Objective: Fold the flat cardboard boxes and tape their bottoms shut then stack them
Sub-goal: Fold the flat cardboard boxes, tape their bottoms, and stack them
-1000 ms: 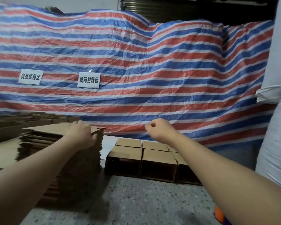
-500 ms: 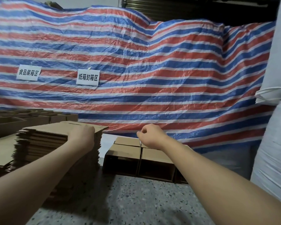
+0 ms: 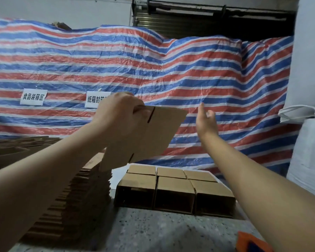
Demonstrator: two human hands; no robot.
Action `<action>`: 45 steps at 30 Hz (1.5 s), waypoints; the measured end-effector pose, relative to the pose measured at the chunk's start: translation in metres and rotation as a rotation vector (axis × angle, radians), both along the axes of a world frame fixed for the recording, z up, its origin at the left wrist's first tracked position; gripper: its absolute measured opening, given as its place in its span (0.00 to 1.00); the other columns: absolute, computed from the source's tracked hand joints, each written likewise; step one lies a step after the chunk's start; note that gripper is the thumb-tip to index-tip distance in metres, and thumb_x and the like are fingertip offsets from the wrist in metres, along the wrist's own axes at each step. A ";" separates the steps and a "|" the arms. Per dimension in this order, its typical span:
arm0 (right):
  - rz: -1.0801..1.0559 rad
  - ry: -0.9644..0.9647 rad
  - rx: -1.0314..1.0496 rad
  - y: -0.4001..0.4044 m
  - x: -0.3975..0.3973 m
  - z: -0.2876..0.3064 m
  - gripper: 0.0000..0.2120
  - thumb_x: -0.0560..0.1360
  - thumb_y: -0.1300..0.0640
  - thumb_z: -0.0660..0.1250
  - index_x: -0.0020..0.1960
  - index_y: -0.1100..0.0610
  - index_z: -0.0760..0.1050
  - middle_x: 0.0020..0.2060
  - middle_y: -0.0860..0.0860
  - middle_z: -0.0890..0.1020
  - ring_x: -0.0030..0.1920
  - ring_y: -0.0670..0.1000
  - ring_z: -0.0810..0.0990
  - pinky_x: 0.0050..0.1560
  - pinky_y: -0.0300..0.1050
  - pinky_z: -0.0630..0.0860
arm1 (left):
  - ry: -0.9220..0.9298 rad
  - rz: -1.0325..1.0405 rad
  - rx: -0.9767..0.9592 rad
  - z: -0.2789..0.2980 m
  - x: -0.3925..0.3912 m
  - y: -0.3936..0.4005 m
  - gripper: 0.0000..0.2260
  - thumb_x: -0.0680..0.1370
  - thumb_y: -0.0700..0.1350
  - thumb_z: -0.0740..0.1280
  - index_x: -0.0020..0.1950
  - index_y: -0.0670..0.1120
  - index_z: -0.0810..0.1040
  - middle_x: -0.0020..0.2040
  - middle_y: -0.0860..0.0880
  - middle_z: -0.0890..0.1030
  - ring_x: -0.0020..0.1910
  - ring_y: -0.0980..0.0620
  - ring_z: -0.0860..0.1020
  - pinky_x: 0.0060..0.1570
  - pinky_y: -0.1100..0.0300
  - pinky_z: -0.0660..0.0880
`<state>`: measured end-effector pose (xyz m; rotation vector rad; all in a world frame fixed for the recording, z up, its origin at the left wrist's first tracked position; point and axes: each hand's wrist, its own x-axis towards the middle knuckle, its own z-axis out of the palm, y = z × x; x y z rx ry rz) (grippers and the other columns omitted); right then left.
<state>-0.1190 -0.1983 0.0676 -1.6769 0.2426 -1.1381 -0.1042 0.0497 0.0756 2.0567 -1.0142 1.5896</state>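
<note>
My left hand (image 3: pixel 116 113) pinches a flat box (image 3: pixel 153 131) tilted up-right, right hand (image 3: pixel 205 120) spread, above speckled floor (image 3: pixel 153 231) before a striped tarp (image 3: pixel 171 70).

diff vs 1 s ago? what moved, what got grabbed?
Left hand has lifted one flat cardboard box off the flat stack, gripping its top edge. Right hand rose and opened, holding nothing. Folded boxes on the table are unchanged.

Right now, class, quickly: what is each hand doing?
Left hand: grips a flat cardboard box, lifted above the stack of flat boxes.
Right hand: open, fingers relaxed, holding nothing, beside the box.
</note>
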 end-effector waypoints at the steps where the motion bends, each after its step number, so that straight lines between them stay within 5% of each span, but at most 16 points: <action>1: -0.007 -0.016 0.035 -0.009 -0.007 0.004 0.36 0.81 0.32 0.49 0.81 0.54 0.55 0.79 0.54 0.62 0.75 0.61 0.66 0.71 0.61 0.67 | 0.003 -0.040 -0.002 0.003 -0.003 -0.004 0.11 0.78 0.54 0.67 0.49 0.48 0.86 0.43 0.49 0.82 0.37 0.50 0.78 0.36 0.54 0.78; 5: 0.046 0.034 0.064 -0.041 -0.031 0.007 0.36 0.79 0.28 0.47 0.73 0.52 0.68 0.70 0.52 0.75 0.66 0.57 0.76 0.61 0.52 0.73 | 0.074 -0.226 0.008 0.006 -0.010 -0.018 0.12 0.77 0.56 0.65 0.51 0.52 0.84 0.43 0.54 0.83 0.39 0.57 0.79 0.38 0.58 0.78; 10: -0.009 -0.001 0.114 -0.051 -0.054 -0.002 0.24 0.78 0.29 0.55 0.48 0.48 0.75 0.49 0.46 0.82 0.46 0.49 0.80 0.38 0.43 0.73 | 0.240 -0.271 -0.195 -0.004 -0.002 -0.038 0.15 0.73 0.58 0.72 0.55 0.51 0.81 0.44 0.54 0.81 0.41 0.58 0.78 0.40 0.60 0.78; 14: -0.028 0.010 0.164 -0.044 -0.063 -0.018 0.26 0.77 0.30 0.57 0.57 0.50 0.76 0.52 0.49 0.83 0.50 0.53 0.82 0.53 0.50 0.81 | 0.719 -0.440 -0.672 -0.029 0.004 -0.055 0.33 0.69 0.61 0.76 0.67 0.49 0.69 0.53 0.53 0.76 0.51 0.55 0.76 0.48 0.61 0.75; 17: -0.015 0.072 0.177 -0.040 -0.070 -0.041 0.28 0.78 0.31 0.56 0.62 0.52 0.74 0.57 0.51 0.81 0.55 0.54 0.81 0.61 0.56 0.79 | 1.024 -0.502 -0.791 -0.060 0.007 -0.068 0.32 0.70 0.64 0.73 0.65 0.46 0.73 0.57 0.48 0.79 0.57 0.48 0.77 0.51 0.55 0.75; 24: 0.105 0.175 0.190 -0.046 -0.105 -0.087 0.26 0.80 0.37 0.58 0.55 0.58 0.78 0.46 0.53 0.84 0.48 0.53 0.83 0.54 0.50 0.80 | 1.091 -0.533 -0.775 -0.111 -0.015 -0.070 0.26 0.70 0.64 0.73 0.59 0.49 0.73 0.52 0.49 0.79 0.51 0.51 0.78 0.45 0.56 0.75; 28: 0.201 0.220 0.273 -0.044 -0.124 -0.110 0.30 0.76 0.30 0.61 0.67 0.51 0.76 0.60 0.52 0.83 0.61 0.57 0.81 0.67 0.62 0.74 | 1.098 -0.564 -0.768 -0.125 -0.035 -0.067 0.24 0.69 0.66 0.73 0.54 0.50 0.74 0.49 0.49 0.81 0.48 0.51 0.80 0.48 0.53 0.78; 31: 0.198 0.201 0.295 -0.039 -0.134 -0.126 0.25 0.78 0.35 0.63 0.63 0.54 0.78 0.54 0.53 0.86 0.55 0.56 0.84 0.63 0.60 0.78 | 1.127 -0.580 -0.778 -0.137 -0.046 -0.064 0.25 0.70 0.69 0.69 0.52 0.51 0.73 0.48 0.50 0.79 0.48 0.52 0.78 0.42 0.57 0.73; 37: 0.192 0.241 0.354 -0.035 -0.133 -0.163 0.22 0.76 0.39 0.68 0.59 0.56 0.80 0.50 0.54 0.86 0.54 0.58 0.85 0.60 0.59 0.80 | 1.256 -0.487 -0.876 -0.177 -0.049 -0.062 0.24 0.71 0.69 0.69 0.50 0.49 0.75 0.48 0.49 0.79 0.51 0.49 0.78 0.49 0.52 0.74; 41: 0.206 0.270 0.371 -0.039 -0.127 -0.195 0.22 0.75 0.38 0.70 0.57 0.54 0.82 0.46 0.53 0.88 0.50 0.57 0.86 0.55 0.56 0.82 | 1.371 -0.495 -0.907 -0.208 -0.046 -0.067 0.26 0.71 0.64 0.71 0.58 0.46 0.76 0.52 0.45 0.81 0.52 0.46 0.80 0.57 0.46 0.77; 45: 0.248 0.306 0.344 -0.050 -0.126 -0.205 0.21 0.75 0.36 0.68 0.54 0.52 0.84 0.46 0.52 0.88 0.48 0.54 0.87 0.54 0.55 0.82 | 1.353 -0.493 -0.947 -0.213 -0.045 -0.074 0.21 0.67 0.64 0.69 0.50 0.50 0.75 0.49 0.47 0.80 0.48 0.49 0.78 0.50 0.51 0.76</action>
